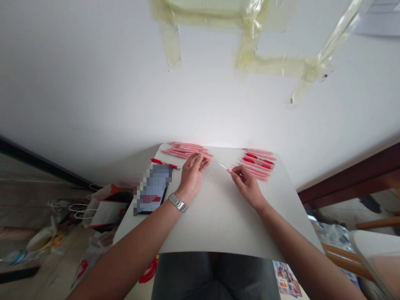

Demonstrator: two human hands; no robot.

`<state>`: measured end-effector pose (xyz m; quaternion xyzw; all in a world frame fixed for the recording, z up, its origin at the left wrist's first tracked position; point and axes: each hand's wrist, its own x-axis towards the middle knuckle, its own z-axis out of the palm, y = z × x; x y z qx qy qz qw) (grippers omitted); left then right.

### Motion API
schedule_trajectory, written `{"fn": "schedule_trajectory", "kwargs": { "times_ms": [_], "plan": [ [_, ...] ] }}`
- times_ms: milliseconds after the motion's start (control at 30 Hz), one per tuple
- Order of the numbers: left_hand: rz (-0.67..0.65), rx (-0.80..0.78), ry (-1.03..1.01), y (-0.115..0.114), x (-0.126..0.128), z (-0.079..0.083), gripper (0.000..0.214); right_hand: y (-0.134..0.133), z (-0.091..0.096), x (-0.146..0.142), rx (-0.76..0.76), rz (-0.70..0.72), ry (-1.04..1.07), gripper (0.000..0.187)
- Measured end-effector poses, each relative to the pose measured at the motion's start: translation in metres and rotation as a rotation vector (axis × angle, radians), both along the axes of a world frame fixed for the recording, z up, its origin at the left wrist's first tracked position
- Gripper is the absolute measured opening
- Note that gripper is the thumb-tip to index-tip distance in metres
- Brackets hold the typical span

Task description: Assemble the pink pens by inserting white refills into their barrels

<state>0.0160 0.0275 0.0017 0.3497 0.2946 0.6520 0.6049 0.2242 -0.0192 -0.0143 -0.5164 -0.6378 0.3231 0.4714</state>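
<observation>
My left hand (192, 173), with a metal watch on the wrist, is curled round a pink pen barrel (205, 157) near the far left of the white board (218, 216). My right hand (246, 183) pinches a thin pen refill (222, 166) whose tip points left toward the left hand. A row of pink pen barrels (187, 150) lies just beyond the left hand. A second group of pink and red pens (259, 162) lies beyond the right hand.
A phone (153, 189) lies on the board's left edge, with a red pen (164, 163) above it. Bags (100, 206) and clutter sit on the floor at left. A white wall stands close behind, with yellowed tape (250, 54) on it. A chair (371, 250) is at right.
</observation>
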Motion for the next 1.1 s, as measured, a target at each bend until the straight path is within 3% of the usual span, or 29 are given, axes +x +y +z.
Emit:
{"fn": "schedule_trajectory", "kwargs": {
  "times_ms": [267,500,667,800,1100],
  "plan": [
    [-0.003,0.002,0.008,0.000,-0.001,0.001,0.021,-0.001,-0.001,-0.001,-0.030,0.034,0.092,0.024],
    [0.013,-0.010,0.108,0.001,-0.002,-0.001,0.027,-0.005,0.008,-0.005,-0.123,0.071,0.354,0.026],
    [0.027,0.032,0.471,0.003,-0.006,-0.002,0.031,-0.003,0.006,-0.006,-0.141,0.071,0.468,0.025],
    [0.041,0.197,0.737,0.006,-0.012,-0.004,0.024,-0.002,0.007,-0.006,-0.146,0.070,0.480,0.027],
    [0.268,0.304,1.338,0.007,-0.023,-0.006,0.023,-0.003,0.012,-0.007,-0.161,0.045,0.426,0.032]
  ]
}}
